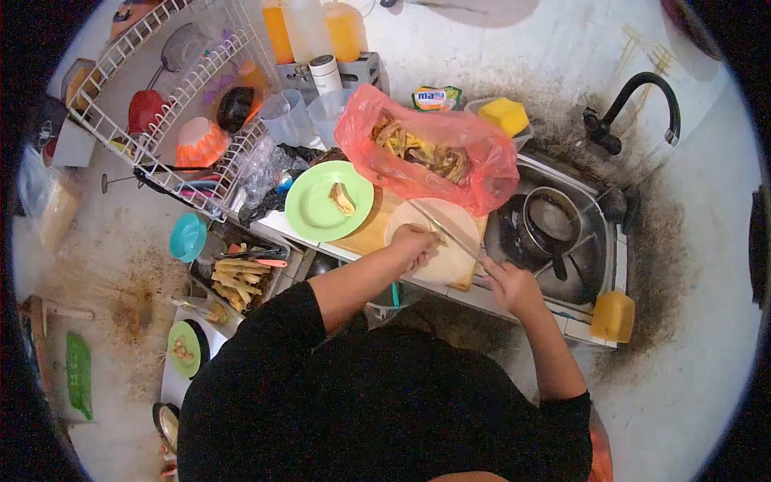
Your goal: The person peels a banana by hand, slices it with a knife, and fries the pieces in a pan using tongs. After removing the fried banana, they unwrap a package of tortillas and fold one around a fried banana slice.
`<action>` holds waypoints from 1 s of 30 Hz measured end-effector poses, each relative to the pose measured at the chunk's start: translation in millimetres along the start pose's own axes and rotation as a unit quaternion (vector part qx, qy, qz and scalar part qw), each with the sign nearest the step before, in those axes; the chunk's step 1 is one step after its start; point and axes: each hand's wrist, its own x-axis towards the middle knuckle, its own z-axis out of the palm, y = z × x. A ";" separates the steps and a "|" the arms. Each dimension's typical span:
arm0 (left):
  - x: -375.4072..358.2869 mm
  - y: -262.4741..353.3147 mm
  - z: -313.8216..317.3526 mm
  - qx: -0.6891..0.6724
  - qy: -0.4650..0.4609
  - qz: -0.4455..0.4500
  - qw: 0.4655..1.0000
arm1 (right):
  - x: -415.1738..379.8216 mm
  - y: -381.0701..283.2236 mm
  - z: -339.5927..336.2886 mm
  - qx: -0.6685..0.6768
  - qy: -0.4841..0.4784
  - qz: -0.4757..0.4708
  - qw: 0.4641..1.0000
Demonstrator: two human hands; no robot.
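My right hand point(511, 287) is closed around the handle of a knife point(446, 226), whose blade slants up and left over a round pale cutting board point(452, 265). On that board my left hand point(414, 249) has its fingers bent together at a small yellowish food piece point(438, 235), close to the blade; the fingers partly hide it. Left of the hands, a light green plate point(309, 213) bears one yellow-brown piece point(342, 199). Behind the boards lies an open red plastic bag point(494, 165) with many yellow-brown pieces point(418, 153), possibly chicken feet.
A wooden board point(357, 239) lies beneath the round one. To the right is a sink point(590, 281) holding a pan point(552, 221), under a black faucet point(642, 88). A dish rack point(152, 145) stands left; a yellow sponge point(503, 116) sits behind the bag.
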 end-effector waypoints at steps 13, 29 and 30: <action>-37.7 31.2 -50.3 -0.061 0.056 -0.017 0.996 | -7.2 13.7 -9.4 0.031 0.003 0.029 0.999; -32.1 66.3 -178.4 0.522 0.163 0.482 0.684 | 77.7 -80.2 14.7 -0.006 -0.015 0.006 1.000; -42.1 66.8 -178.9 0.512 0.171 0.504 0.674 | 88.4 -90.0 16.3 -0.026 -0.024 0.016 0.999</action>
